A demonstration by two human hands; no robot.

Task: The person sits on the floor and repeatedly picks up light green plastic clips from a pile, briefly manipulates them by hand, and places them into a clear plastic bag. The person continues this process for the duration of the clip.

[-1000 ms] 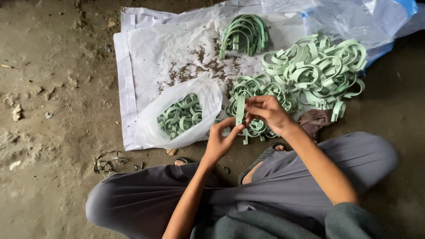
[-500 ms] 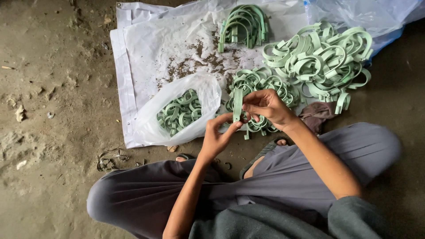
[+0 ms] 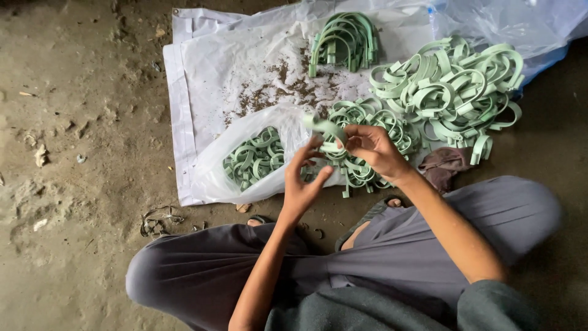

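Observation:
Both hands hold one pale green plastic strip (image 3: 324, 130), now bent into a curl. My left hand (image 3: 304, 178) pinches it from below and my right hand (image 3: 375, 150) grips it from the right. Just behind the hands lies a small heap of curled green clips (image 3: 367, 122). To the left, an open clear plastic bag (image 3: 245, 178) holds several more green clips (image 3: 254, 158).
A white plastic sheet (image 3: 214, 67) on the dirt floor carries a large pile of loose green bands (image 3: 453, 89), a nested stack of green arches (image 3: 344, 38) and dark crumbs. A brown cloth (image 3: 450, 165) lies by my right knee. Blue-edged clear plastic (image 3: 508, 24) is at top right.
The strip stood straight and upright between my fingers before; now it is bent over into a curl. My left hand has risen slightly toward it.

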